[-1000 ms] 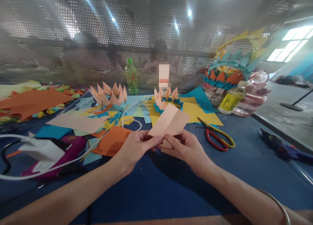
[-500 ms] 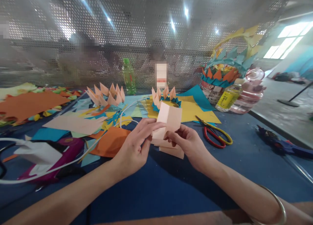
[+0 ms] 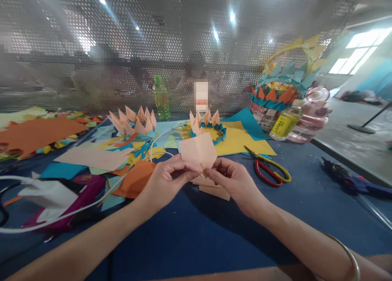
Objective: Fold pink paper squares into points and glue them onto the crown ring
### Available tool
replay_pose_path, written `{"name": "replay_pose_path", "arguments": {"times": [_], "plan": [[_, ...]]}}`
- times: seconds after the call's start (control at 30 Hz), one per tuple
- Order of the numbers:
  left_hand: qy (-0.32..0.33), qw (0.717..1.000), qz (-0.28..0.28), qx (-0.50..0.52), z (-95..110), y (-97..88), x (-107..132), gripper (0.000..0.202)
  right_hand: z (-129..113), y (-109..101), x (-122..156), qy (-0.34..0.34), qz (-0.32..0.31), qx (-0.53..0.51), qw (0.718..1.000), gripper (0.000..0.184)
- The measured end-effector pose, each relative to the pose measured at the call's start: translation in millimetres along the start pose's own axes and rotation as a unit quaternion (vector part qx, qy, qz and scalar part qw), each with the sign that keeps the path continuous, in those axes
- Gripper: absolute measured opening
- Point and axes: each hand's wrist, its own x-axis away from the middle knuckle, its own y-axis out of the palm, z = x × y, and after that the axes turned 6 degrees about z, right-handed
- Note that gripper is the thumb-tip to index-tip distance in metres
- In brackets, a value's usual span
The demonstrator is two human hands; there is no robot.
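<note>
A pale peach sheet of paper [image 3: 198, 150] with a crease down its middle is held up between both hands, its lower corners folded inward. My left hand [image 3: 167, 181] pinches the lower left edge between thumb and fingers. At the lower right edge, my right hand [image 3: 235, 181] pinches the same sheet, and the fingertips of both hands nearly meet. Below and behind it lie more peach paper pieces [image 3: 214, 191] on the blue table. Just beyond the sheet stands a ring of teal folded points [image 3: 219, 130] with peach points [image 3: 197, 120] on it.
Scissors [image 3: 269, 169] lie right of my hands, and a glue gun [image 3: 352, 179] farther right. Coloured paper [image 3: 92, 155], a white cable [image 3: 122, 175] and a purple power strip [image 3: 87, 191] are at left. Bottles [image 3: 286, 122] and a paper basket [image 3: 272, 97] stand at the back right.
The creased sheet has opened out and turned to face me, its lower corners now folded in. My left fingers have moved from across its face to a pinch at the lower edge.
</note>
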Motion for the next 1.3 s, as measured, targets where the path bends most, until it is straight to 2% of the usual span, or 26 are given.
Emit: {"name": "replay_pose_path", "arguments": {"times": [0.17, 0.33, 0.53, 0.73, 1.1, 1.3], "plan": [[-0.143, 0.980, -0.011, 0.140, -0.2, 3.6, -0.8, 0.009, 4.3, 1.5, 0.3, -0.009, -0.014, -0.015, 1.000, 0.024], [-0.199, 0.967, 0.014, 0.156, 6.0, 5.7, -0.4, 0.015, 7.2, 2.4, -0.7, -0.007, -0.031, -0.023, 0.999, 0.024], [-0.200, 0.968, 0.043, 0.147, 7.0, 7.2, 0.4, 0.015, 9.0, 4.7, 1.2, 0.009, -0.041, -0.036, 0.998, 0.027], [-0.173, 0.974, 0.057, 0.134, 9.4, 10.1, -0.2, 0.012, 8.4, 6.4, 3.1, 0.049, -0.054, -0.059, 0.996, 0.030], [-0.135, 0.983, 0.050, 0.115, 0.1, 11.4, 6.0, 0.007, 11.0, 7.2, 2.2, 0.038, -0.059, -0.054, 0.996, 0.029], [-0.140, 0.981, 0.044, 0.129, 3.9, 11.7, 5.9, 0.012, 10.1, 6.7, 3.5, 0.022, -0.050, -0.029, 0.998, 0.028]]}}
